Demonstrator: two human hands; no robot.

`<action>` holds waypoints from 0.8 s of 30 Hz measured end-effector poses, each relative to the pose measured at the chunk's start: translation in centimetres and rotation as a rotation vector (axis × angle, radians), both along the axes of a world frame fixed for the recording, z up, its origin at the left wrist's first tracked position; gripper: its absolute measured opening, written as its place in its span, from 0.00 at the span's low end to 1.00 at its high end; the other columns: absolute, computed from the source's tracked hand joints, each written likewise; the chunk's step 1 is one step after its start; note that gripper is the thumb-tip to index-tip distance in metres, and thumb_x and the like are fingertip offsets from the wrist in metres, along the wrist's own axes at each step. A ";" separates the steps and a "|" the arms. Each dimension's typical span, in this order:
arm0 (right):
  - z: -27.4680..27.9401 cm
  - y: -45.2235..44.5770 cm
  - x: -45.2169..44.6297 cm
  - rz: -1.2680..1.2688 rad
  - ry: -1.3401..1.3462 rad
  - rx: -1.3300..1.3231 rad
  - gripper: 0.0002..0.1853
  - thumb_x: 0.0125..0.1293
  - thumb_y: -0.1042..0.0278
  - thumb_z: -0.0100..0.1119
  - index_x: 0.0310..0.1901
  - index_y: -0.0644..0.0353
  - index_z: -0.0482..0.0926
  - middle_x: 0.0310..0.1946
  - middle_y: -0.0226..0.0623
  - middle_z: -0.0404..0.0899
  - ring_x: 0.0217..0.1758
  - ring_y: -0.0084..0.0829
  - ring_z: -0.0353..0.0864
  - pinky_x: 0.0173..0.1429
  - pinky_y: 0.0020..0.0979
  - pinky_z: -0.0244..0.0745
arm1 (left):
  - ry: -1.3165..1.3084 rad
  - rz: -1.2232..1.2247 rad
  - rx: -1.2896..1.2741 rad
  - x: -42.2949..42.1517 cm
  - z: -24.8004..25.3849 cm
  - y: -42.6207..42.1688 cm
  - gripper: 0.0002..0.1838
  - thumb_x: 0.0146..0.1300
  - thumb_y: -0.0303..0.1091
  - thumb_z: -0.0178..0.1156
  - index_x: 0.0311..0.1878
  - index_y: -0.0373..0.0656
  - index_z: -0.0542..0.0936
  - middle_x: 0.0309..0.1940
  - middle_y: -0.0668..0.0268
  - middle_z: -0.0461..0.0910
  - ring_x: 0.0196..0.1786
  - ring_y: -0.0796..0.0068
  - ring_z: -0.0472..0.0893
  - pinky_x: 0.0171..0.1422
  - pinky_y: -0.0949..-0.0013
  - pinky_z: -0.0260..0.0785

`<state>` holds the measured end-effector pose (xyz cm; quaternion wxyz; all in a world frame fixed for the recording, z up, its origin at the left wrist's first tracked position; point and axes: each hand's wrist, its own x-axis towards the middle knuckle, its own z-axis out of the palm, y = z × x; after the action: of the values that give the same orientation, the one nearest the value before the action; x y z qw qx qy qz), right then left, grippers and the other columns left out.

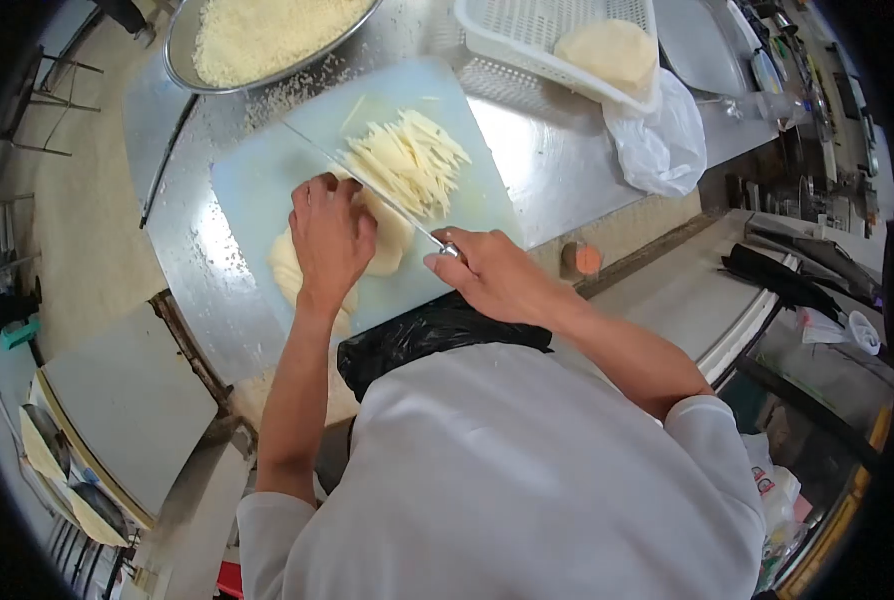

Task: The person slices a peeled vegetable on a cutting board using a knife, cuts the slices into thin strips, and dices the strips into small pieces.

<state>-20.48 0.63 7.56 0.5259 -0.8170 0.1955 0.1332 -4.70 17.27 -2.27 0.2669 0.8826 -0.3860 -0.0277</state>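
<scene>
Left hand (pixel 332 235): curled over pale slices (pixel 393 240); whether they are pinched cannot be told;
Right hand (pixel 492 270): wrapped around the knife handle (pixel 451 250); forearm angled inward;
Pale slices: laid on the cutting board (pixel 252 180).

Legible text, numbers and brands are not appearing on any surface. At the near right, a white plastic bag (pixel 783 488) is carrying red printed marks (pixel 764 486), which are showing too small for reading.
</scene>
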 end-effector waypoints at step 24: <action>-6.3 0.6 0.0 0.017 -0.103 -0.113 0.18 0.79 0.58 0.57 0.49 0.71 0.80 0.32 0.65 0.83 0.41 0.66 0.85 0.47 0.56 0.78 | 0.147 -0.011 -0.174 0.0 0.1 1.7 0.21 0.59 0.26 0.64 0.58 0.45 0.81 0.53 0.55 0.77 0.61 0.50 0.74 0.63 0.49 0.68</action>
<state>-20.50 1.23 1.28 0.4871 -0.8528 0.1686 0.0842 -4.73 18.97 -2.12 0.3701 0.8494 -0.3714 -0.0603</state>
